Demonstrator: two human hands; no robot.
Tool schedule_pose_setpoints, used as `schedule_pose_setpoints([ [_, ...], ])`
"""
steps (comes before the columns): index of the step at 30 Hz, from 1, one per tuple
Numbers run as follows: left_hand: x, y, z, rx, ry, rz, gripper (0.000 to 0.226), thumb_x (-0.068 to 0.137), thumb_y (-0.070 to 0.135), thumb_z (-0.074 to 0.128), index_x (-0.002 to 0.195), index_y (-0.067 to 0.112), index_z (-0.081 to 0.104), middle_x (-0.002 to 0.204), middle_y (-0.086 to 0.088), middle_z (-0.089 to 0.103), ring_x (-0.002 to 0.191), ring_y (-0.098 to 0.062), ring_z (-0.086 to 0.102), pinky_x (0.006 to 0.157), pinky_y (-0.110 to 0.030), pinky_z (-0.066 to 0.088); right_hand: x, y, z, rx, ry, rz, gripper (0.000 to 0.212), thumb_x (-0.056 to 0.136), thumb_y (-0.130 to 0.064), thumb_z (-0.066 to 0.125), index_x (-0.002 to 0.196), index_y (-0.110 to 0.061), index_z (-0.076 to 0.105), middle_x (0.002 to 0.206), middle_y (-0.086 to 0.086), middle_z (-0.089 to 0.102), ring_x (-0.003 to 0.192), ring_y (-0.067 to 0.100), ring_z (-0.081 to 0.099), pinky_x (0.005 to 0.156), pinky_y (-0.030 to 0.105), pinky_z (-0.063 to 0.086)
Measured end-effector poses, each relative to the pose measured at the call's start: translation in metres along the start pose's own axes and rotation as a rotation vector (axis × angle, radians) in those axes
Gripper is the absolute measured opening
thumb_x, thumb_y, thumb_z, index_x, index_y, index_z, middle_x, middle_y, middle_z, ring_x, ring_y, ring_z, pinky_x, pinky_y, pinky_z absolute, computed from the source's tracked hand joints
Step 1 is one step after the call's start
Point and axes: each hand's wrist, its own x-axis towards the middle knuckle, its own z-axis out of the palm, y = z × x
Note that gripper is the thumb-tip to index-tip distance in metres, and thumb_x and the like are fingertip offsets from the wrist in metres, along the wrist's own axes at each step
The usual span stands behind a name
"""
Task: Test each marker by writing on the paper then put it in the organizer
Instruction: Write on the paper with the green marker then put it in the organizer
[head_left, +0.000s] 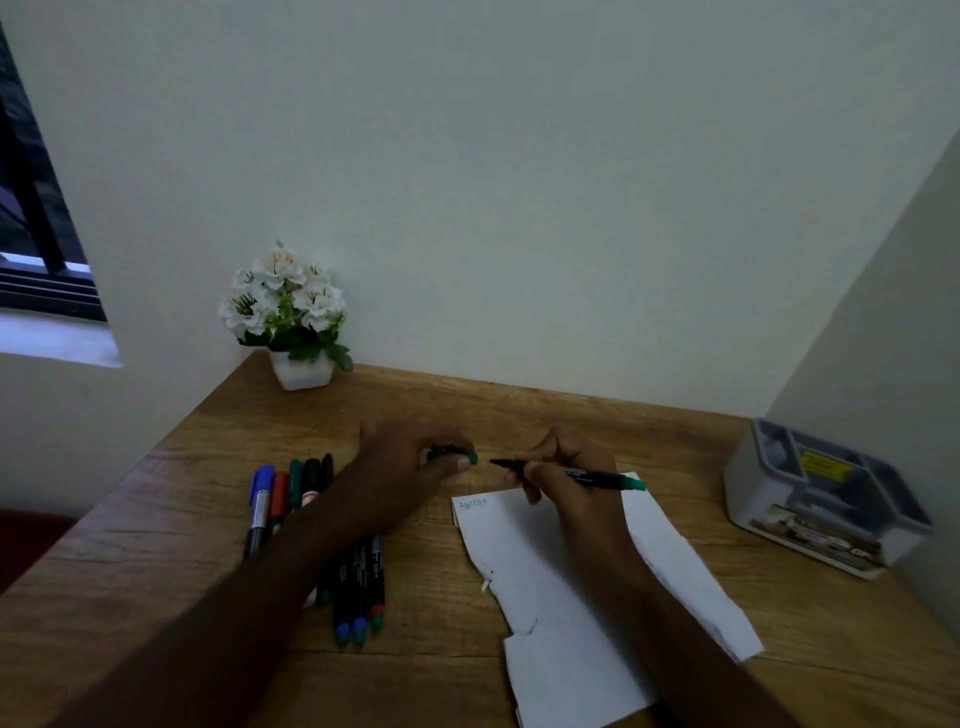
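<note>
- The right hand pinches a slim black marker with a green end, its grip closed round the barrel near the bare tip; the tip points left, the green end points right, and the marker hangs just above the top edge of the paper.
- The left hand sits just left of the paper's top corner, its fingers curled round a green cap; the cap's open end faces the marker tip, and the two are near but apart.
- The paper lies on the wooden surface, slanting toward the near right, with a short line of faint green letters in its top left corner.
- Left of the paper, a bunch of markers lies side by side under the left forearm: blue, red, green and black caps show beyond the arm, blue and green ends on the near side.
- The grey organizer stands well right of the paper, against the side wall, with a yellow label in one compartment.
- A white pot of white flowers stands beyond the paper to the left, at the back wall.
</note>
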Motion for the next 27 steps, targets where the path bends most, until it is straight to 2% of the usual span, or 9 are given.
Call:
schedule_pose_setpoints([
  [2, 0.0, 0.002, 0.0, -0.139, -0.002, 0.08, 0.017, 0.087, 0.034, 0.061, 0.101, 0.032, 0.07, 0.097, 0.019, 0.068, 0.095, -0.002, 0.061, 0.088, -0.037, 0.049, 0.0, -0.003, 0.0, 0.149, 0.01, 0.018, 0.015, 0.079, -0.014, 0.057, 0.074, -0.001, 0.062, 0.073, 0.008, 0.071, 0.074, 0.02, 0.067, 0.072, 0.03, 0.054],
  [6, 0.0, 0.009, 0.0, -0.181, 0.01, 0.168, 0.016, 0.089, 0.014, 0.064, 0.103, 0.017, 0.071, 0.096, 0.011, 0.069, 0.093, -0.005, 0.061, 0.079, -0.016, 0.047, 0.0, -0.006, 0.001, 0.244, 0.042, -0.02, 0.007, 0.081, -0.006, 0.057, 0.075, -0.003, 0.06, 0.07, 0.013, 0.071, 0.065, 0.024, 0.065, 0.065, 0.028, 0.055],
  [9, 0.001, 0.009, 0.001, -0.191, 0.006, 0.175, 0.016, 0.089, 0.013, 0.064, 0.103, 0.016, 0.071, 0.096, 0.012, 0.068, 0.095, -0.005, 0.06, 0.079, -0.011, 0.044, 0.0, -0.003, 0.001, 0.243, 0.035, -0.021, 0.016, 0.086, 0.004, 0.058, 0.072, -0.004, 0.059, 0.066, 0.011, 0.07, 0.063, 0.021, 0.064, 0.064, 0.028, 0.053],
  [13, 0.0, 0.009, 0.002, -0.206, -0.003, 0.204, 0.018, 0.088, 0.02, 0.062, 0.102, 0.016, 0.071, 0.096, 0.009, 0.068, 0.092, -0.006, 0.06, 0.075, -0.008, 0.041, -0.001, -0.001, 0.002, 0.217, 0.012, -0.024, 0.015, 0.087, 0.003, 0.059, 0.072, 0.003, 0.058, 0.066, 0.014, 0.069, 0.058, 0.011, 0.062, 0.063, 0.026, 0.052],
  [16, -0.001, 0.01, 0.003, -0.234, -0.007, 0.21, 0.018, 0.088, 0.019, 0.062, 0.103, 0.014, 0.071, 0.096, 0.006, 0.069, 0.091, -0.005, 0.06, 0.072, -0.004, 0.037, 0.001, 0.001, 0.002, 0.222, 0.006, -0.031, 0.011, 0.083, -0.004, 0.059, 0.071, -0.003, 0.058, 0.068, 0.017, 0.069, 0.058, 0.011, 0.062, 0.062, 0.027, 0.051],
  [20, -0.002, 0.016, 0.004, -0.253, -0.029, 0.247, 0.015, 0.09, 0.013, 0.064, 0.103, 0.014, 0.071, 0.093, 0.005, 0.069, 0.085, -0.004, 0.059, 0.069, -0.005, 0.036, 0.001, 0.004, 0.002, 0.213, -0.044, -0.032, 0.009, 0.087, -0.002, 0.064, 0.079, -0.001, 0.06, 0.073, 0.016, 0.072, 0.061, 0.018, 0.065, 0.062, 0.032, 0.054],
  [23, -0.002, 0.021, 0.003, -0.289, -0.023, 0.289, 0.014, 0.09, 0.009, 0.064, 0.099, 0.011, 0.074, 0.09, 0.004, 0.073, 0.082, -0.002, 0.062, 0.067, -0.006, 0.038, 0.001, 0.005, 0.002, 0.139, -0.093, -0.025, 0.015, 0.09, -0.008, 0.07, 0.08, 0.001, 0.064, 0.07, 0.006, 0.072, 0.062, 0.015, 0.065, 0.063, 0.025, 0.052],
  [24, -0.002, 0.022, 0.003, -0.309, -0.017, 0.286, 0.014, 0.09, 0.011, 0.063, 0.098, 0.011, 0.075, 0.09, 0.004, 0.073, 0.082, -0.005, 0.063, 0.066, -0.009, 0.041, 0.001, 0.005, 0.001, 0.129, -0.096, -0.016, 0.019, 0.089, -0.015, 0.072, 0.079, 0.0, 0.065, 0.068, 0.003, 0.071, 0.063, 0.012, 0.064, 0.064, 0.022, 0.05],
  [27, -0.003, 0.021, 0.004, -0.408, -0.017, 0.213, 0.018, 0.088, 0.018, 0.062, 0.098, 0.011, 0.075, 0.089, 0.001, 0.074, 0.085, -0.017, 0.067, 0.072, -0.035, 0.054, 0.003, 0.005, -0.003, 0.134, -0.119, 0.042, 0.03, 0.085, -0.031, 0.073, 0.081, -0.003, 0.064, 0.07, 0.004, 0.07, 0.07, 0.011, 0.065, 0.07, 0.024, 0.048],
])
